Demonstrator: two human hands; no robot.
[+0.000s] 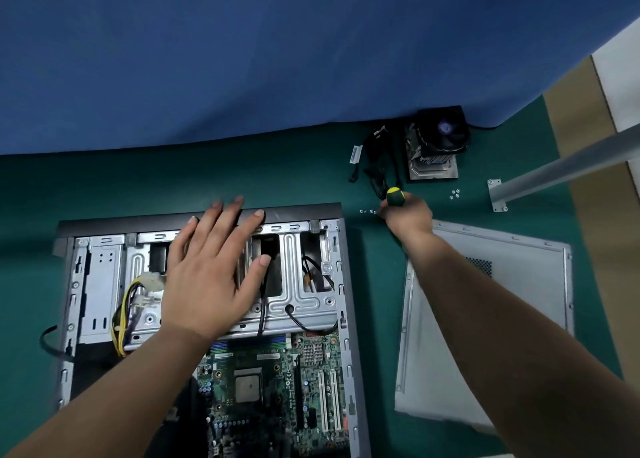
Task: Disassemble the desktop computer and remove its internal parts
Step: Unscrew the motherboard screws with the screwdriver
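The open desktop case (341,284) lies flat on the green mat, its motherboard (277,388) exposed at the near end. A silver drive cage (304,301) spans the far end, with yellow and black power cables (121,322) at its left. My left hand (211,277) lies flat, fingers spread, on the drive cage, fingertips reaching the case's far edge. My right hand (408,215) is beyond the case's far right corner and grips a screwdriver with a yellow and black handle (394,196). Its tip is hidden; small screws (367,211) lie beside the hand.
The removed side panel (519,284) lies right of the case under my right forearm. A CPU cooler with fan (436,142) and a black cable bundle (379,156) sit at the back. More screws (454,194) and a metal table leg (571,166) are at the right.
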